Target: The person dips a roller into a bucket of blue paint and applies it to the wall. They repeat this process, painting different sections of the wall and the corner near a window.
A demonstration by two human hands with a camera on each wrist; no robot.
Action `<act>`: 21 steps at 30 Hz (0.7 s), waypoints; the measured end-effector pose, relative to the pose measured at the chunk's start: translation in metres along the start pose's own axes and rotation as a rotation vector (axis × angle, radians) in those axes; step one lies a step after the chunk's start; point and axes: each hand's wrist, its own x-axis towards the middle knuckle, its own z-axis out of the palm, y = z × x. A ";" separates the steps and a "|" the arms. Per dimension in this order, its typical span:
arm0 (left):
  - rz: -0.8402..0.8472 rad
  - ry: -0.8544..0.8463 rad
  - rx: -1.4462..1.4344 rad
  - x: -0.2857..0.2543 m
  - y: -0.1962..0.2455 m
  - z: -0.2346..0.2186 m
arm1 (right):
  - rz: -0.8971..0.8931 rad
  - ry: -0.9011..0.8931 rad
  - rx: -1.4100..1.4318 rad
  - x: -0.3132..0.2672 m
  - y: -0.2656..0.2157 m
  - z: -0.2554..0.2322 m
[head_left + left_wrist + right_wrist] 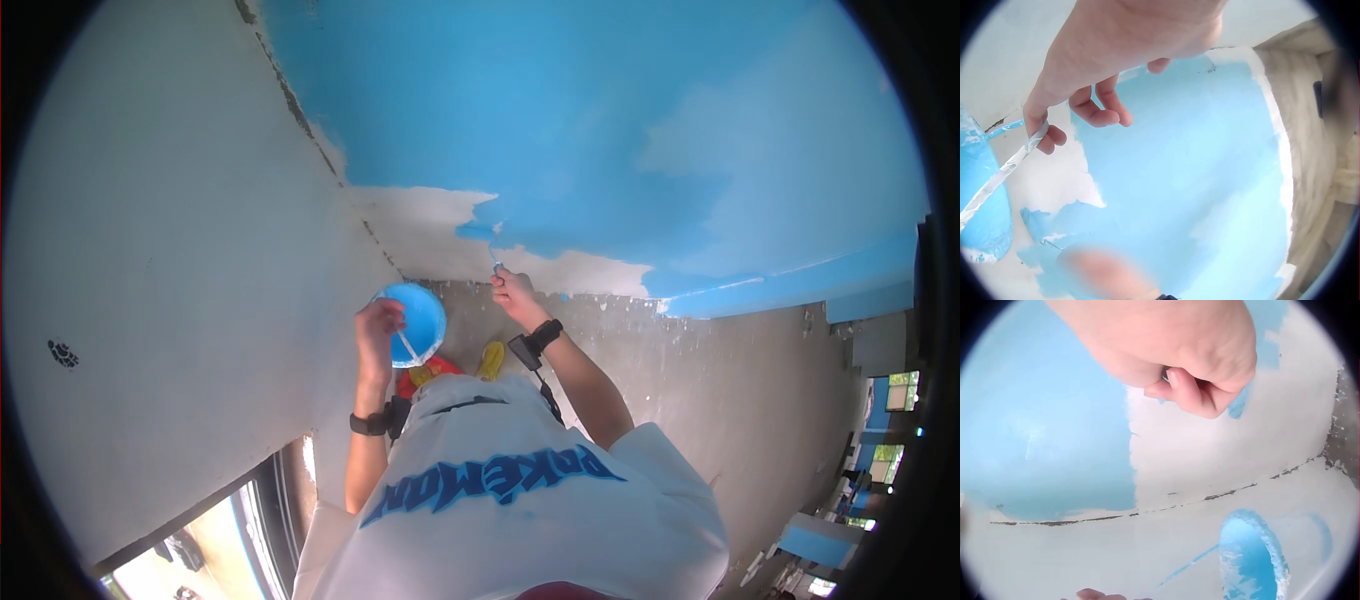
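My left hand (374, 335) pinches the pale, paint-smeared handle (999, 177) of a bucket (424, 318). Blue paint coats the bucket's inside, and its rim is crusted with paint. In the left wrist view, the other fingers of that hand hang loosely curled. My right hand (515, 293) grips a small paint roller (476, 231) by its handle, mostly hidden inside the fist. The roller's blue sleeve lies at the wall (560, 130), over a whitish unpainted patch beside the fresh blue. In the right wrist view, the fist covers most of the roller.
A bare whitish wall (170, 230) meets the blue one at a cracked, dark corner line. Below is a grey floor (600, 350) speckled with paint along the wall's foot. Yellow shoes (490, 361) stand close to the bucket. A window or door opening (230, 540) is at lower left.
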 end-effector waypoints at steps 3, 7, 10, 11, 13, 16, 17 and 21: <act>0.023 -0.042 0.034 -0.003 0.004 -0.006 | -0.001 -0.002 0.017 0.004 0.007 0.006; 0.013 -0.016 0.022 -0.009 0.000 -0.010 | -0.025 -0.027 0.045 -0.019 -0.013 0.008; 0.005 -0.010 0.008 -0.011 -0.004 -0.013 | -0.029 -0.043 0.084 -0.065 -0.044 0.021; 0.007 -0.012 0.001 -0.010 -0.005 -0.013 | -0.034 -0.033 0.093 -0.079 -0.053 0.024; -0.004 -0.010 -0.001 -0.009 -0.007 -0.011 | -0.021 -0.095 0.119 -0.104 -0.070 0.029; -0.019 -0.049 -0.002 -0.004 -0.009 -0.014 | -0.056 -0.139 0.185 -0.142 -0.089 0.043; -0.023 -0.091 -0.003 -0.003 -0.010 -0.016 | -0.057 -0.127 0.197 -0.153 -0.094 0.047; -0.022 -0.082 -0.012 0.000 -0.013 -0.015 | -0.088 -0.150 0.174 -0.190 -0.111 0.062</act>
